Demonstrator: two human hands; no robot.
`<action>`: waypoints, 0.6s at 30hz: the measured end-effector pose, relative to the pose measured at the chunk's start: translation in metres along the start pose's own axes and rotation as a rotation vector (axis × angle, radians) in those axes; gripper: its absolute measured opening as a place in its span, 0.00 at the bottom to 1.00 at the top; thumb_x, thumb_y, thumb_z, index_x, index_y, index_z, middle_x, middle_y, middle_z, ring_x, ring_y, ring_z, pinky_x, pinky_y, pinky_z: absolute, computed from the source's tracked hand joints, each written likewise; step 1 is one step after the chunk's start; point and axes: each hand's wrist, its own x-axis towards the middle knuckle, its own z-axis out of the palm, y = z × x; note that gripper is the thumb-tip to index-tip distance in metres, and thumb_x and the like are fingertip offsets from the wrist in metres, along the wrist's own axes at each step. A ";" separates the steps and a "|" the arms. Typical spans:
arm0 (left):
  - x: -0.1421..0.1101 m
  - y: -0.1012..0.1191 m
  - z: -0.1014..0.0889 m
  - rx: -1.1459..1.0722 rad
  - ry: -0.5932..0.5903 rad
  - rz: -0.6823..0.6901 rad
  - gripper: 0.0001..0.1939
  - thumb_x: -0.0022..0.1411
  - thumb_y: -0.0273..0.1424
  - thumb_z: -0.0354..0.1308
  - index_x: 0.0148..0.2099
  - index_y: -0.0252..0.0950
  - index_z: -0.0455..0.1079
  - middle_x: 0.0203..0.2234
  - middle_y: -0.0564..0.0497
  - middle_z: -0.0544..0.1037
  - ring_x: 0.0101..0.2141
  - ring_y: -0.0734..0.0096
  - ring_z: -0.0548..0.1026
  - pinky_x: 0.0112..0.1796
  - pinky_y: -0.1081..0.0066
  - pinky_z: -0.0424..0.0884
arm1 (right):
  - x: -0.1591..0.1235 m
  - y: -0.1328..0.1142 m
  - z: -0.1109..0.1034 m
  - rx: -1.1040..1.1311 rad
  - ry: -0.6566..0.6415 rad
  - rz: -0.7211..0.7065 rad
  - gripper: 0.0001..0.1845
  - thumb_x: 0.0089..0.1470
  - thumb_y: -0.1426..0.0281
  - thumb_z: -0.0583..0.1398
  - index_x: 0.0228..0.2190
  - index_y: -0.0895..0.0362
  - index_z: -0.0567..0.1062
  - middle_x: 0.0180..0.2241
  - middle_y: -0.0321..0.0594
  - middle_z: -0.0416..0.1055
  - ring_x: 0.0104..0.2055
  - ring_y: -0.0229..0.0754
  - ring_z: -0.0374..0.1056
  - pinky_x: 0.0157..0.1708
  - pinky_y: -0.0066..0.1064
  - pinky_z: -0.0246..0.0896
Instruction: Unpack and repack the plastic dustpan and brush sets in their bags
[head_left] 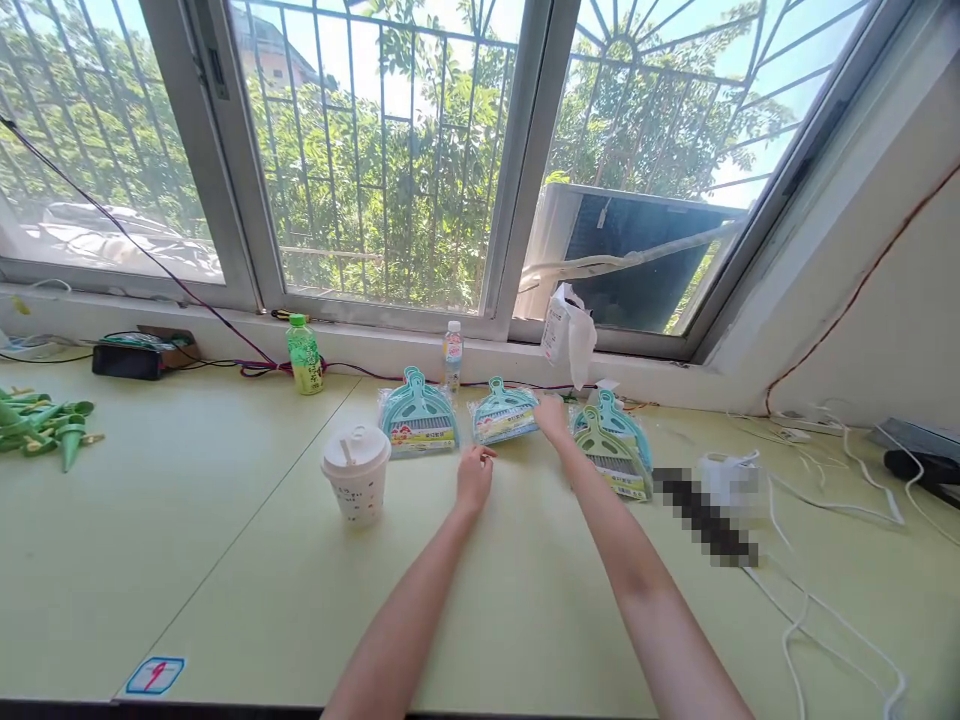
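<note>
A wrapped mini dustpan and brush set (pixel 504 414), light blue with a printed yellow label, is in the middle. My right hand (pixel 552 416) has its fingers closed on the right edge of this pack; the fingertips are partly hidden. Just below its lower left corner is my left hand (pixel 475 480), fingers curled together, with nothing visible in them. To the left lies another light blue dustpan set (pixel 420 415) in clear wrap. A green dustpan set (pixel 611 455) overlaps a blue dustpan set (pixel 634 432) right of my right forearm.
A lidded paper cup (pixel 357 480) stands left of my left hand. Behind are a green bottle (pixel 304 355), a clear bottle (pixel 452 355) and a tissue pack (pixel 568 335) by the window. White cables (pixel 802 600) run along the right; green cone-shaped pieces (pixel 45 420) lie far left.
</note>
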 end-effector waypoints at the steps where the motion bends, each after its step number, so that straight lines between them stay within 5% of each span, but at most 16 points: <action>1: 0.000 0.001 0.000 0.004 -0.009 0.002 0.13 0.59 0.21 0.46 0.34 0.38 0.71 0.38 0.48 0.75 0.37 0.69 0.74 0.44 0.67 0.68 | -0.001 0.003 -0.002 -0.029 -0.006 0.028 0.14 0.53 0.77 0.53 0.35 0.68 0.78 0.34 0.64 0.74 0.40 0.56 0.72 0.39 0.39 0.62; 7: -0.001 0.000 -0.001 0.008 -0.024 0.007 0.14 0.59 0.21 0.46 0.34 0.37 0.72 0.38 0.48 0.75 0.37 0.68 0.73 0.45 0.66 0.67 | -0.010 0.006 -0.010 -0.070 0.057 0.051 0.18 0.53 0.82 0.50 0.38 0.68 0.78 0.52 0.66 0.67 0.45 0.52 0.71 0.43 0.36 0.62; 12: 0.001 -0.002 0.000 -0.213 0.069 -0.047 0.09 0.61 0.29 0.49 0.40 0.37 0.70 0.43 0.45 0.73 0.38 0.67 0.72 0.44 0.66 0.68 | -0.007 -0.009 -0.018 0.072 0.171 0.025 0.18 0.56 0.78 0.50 0.38 0.63 0.78 0.38 0.56 0.77 0.41 0.50 0.72 0.41 0.34 0.62; 15: 0.008 -0.001 -0.003 -0.488 0.223 -0.139 0.19 0.62 0.40 0.53 0.53 0.38 0.62 0.53 0.41 0.67 0.47 0.64 0.71 0.46 0.66 0.67 | -0.007 -0.014 -0.036 0.228 0.241 -0.043 0.17 0.58 0.73 0.51 0.40 0.60 0.78 0.38 0.51 0.77 0.39 0.49 0.71 0.40 0.35 0.62; 18: 0.017 0.003 -0.008 -0.806 0.080 -0.255 0.27 0.61 0.46 0.53 0.58 0.40 0.58 0.55 0.41 0.66 0.52 0.62 0.70 0.49 0.66 0.66 | -0.020 -0.007 -0.057 0.413 0.212 -0.073 0.15 0.56 0.69 0.54 0.37 0.58 0.79 0.36 0.48 0.78 0.37 0.48 0.71 0.40 0.35 0.62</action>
